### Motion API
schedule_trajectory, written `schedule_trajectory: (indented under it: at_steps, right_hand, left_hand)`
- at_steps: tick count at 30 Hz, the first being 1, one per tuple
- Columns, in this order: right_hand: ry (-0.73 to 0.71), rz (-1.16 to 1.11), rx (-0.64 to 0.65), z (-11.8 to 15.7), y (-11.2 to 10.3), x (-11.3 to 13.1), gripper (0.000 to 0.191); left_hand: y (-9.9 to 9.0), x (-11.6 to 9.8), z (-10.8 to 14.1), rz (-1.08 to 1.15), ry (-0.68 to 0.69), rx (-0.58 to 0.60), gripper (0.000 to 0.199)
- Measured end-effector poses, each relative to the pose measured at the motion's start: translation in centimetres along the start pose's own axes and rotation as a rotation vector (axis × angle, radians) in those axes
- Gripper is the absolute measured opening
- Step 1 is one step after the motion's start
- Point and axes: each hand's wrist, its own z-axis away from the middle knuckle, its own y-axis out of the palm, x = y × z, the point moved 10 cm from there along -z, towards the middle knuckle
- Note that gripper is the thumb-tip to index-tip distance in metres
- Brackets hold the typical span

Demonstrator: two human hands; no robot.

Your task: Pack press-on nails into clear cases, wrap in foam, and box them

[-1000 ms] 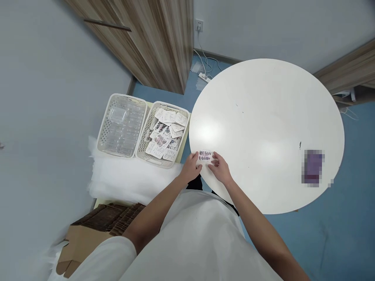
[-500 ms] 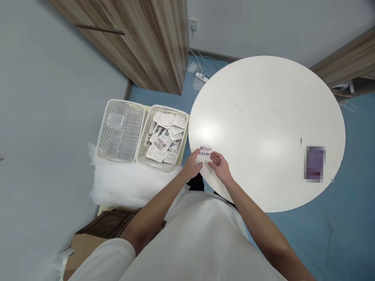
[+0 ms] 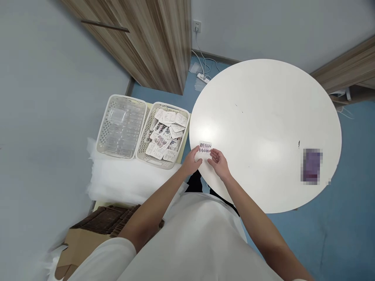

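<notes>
A small card of press-on nails [image 3: 205, 147], two rows of purplish, glittery pieces, lies on the left edge of the round white table [image 3: 269, 93]. It may sit in a clear case; I cannot tell. My left hand [image 3: 191, 160] is at the card's left side, fingertips at its edge and thumb apart. At the lower right corner is my right hand [image 3: 220, 162], its fingers spread and slightly curled near the card. Neither hand is closed around it.
Left of the table stand a white basket [image 3: 161, 164] with several nail cards and another basket [image 3: 101, 134] of clear plastic cases. White foam sheets [image 3: 123, 181] and a cardboard box [image 3: 82, 246] are nearer me. A blurred purple object [image 3: 311, 166] lies at the table's right.
The camera view has shifted slightly. Both hands stay beside the nail card, with little visible change in their pose.
</notes>
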Motion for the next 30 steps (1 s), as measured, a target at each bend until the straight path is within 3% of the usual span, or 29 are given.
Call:
schedule_trajectory:
  at_steps: [6, 10, 15, 22, 26, 30]
  right_hand:
    - [-0.018, -0.032, -0.050, 0.4, -1.3, -0.5, 0.051]
    - [-0.037, -0.071, -0.090, 1.7, -2.3, 0.2, 0.046]
    - [-0.085, -0.066, -0.047, 3.9, -3.6, 1.6, 0.037]
    - [-0.051, -0.078, 0.110, 6.8, -5.3, -0.7, 0.025]
    - [-0.064, -0.010, 0.194, 8.4, -5.0, -1.0, 0.025]
    - [-0.107, 0.016, 0.215, 8.6, -3.4, 0.2, 0.025]
  left_hand:
    - [-0.9, -0.3, 0.3, 0.079, 0.028, -0.134, 0.058]
    - [-1.7, -1.1, 2.0, 0.047, 0.021, -0.212, 0.053]
    - [-1.7, -1.3, 6.7, 0.055, -0.033, -0.315, 0.043]
    - [-0.4, 1.5, 13.8, 0.115, -0.146, -0.390, 0.036]
    - [-1.3, 1.1, 16.4, 0.062, -0.117, -0.429, 0.035]
    - [-3.4, 0.0, 18.4, -0.004, -0.071, -0.434, 0.037]
